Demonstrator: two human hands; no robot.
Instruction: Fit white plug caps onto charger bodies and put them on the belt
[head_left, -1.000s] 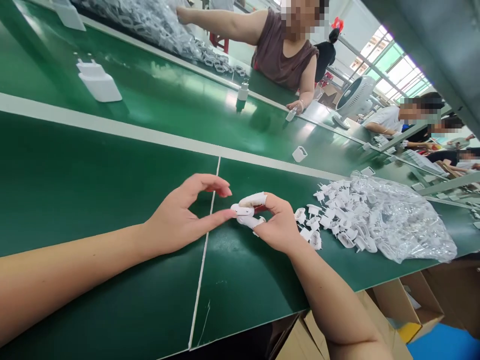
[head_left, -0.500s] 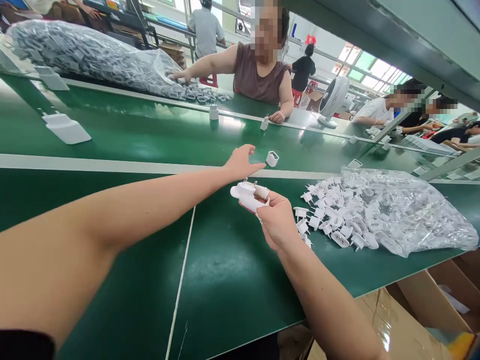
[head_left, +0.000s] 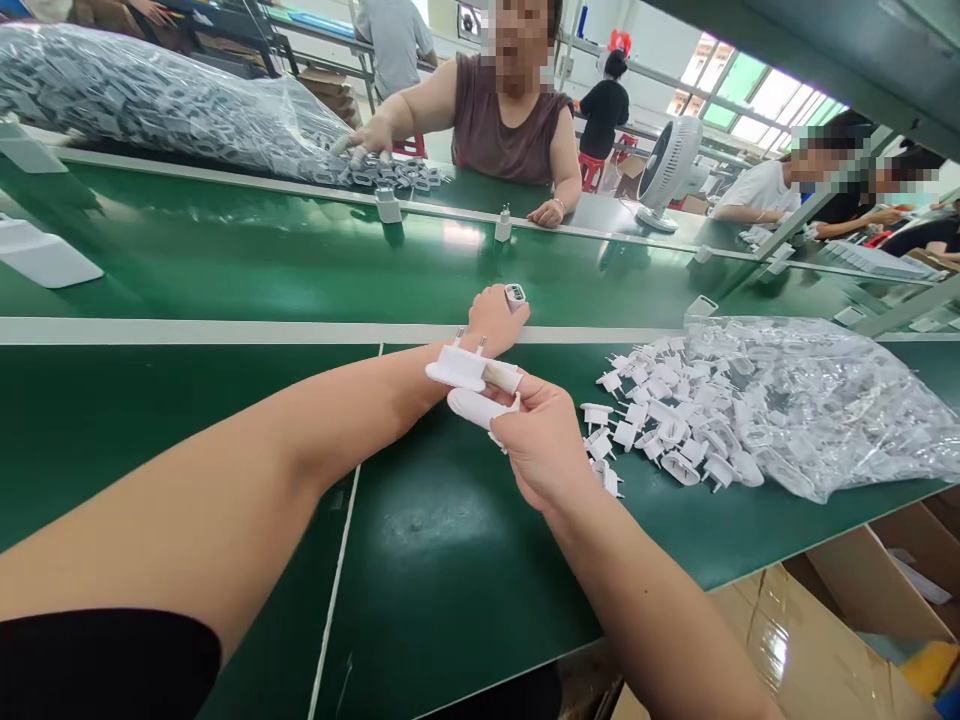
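My left hand (head_left: 495, 314) reaches across the pale strip to the far green belt. Its fingers are closed round a white charger housing (head_left: 515, 295), whose open end shows at the fingertips. Nearer to me, my right hand (head_left: 546, 430) is closed on a white plug cover (head_left: 456, 368) with two metal pins pointing up. White coverings wrap the fingertips of this hand. To its right a heap of similar white plug covers (head_left: 660, 410) spills from a clear plastic bag (head_left: 847, 410) on the green table.
White housings (head_left: 388, 206) stand along the belt, another white housing (head_left: 49, 252) at far left. Across it a person (head_left: 510, 125) reaches to a long plastic bag (head_left: 172, 110) of grey-white parts. A fan (head_left: 670, 175) and an overhead beam are right; cardboard boxes (head_left: 862, 570) stand below.
My left hand has moved forward and closed on the housing that stood on the belt. My right hand shifted slightly left with the plug cover. The view has turned a little.
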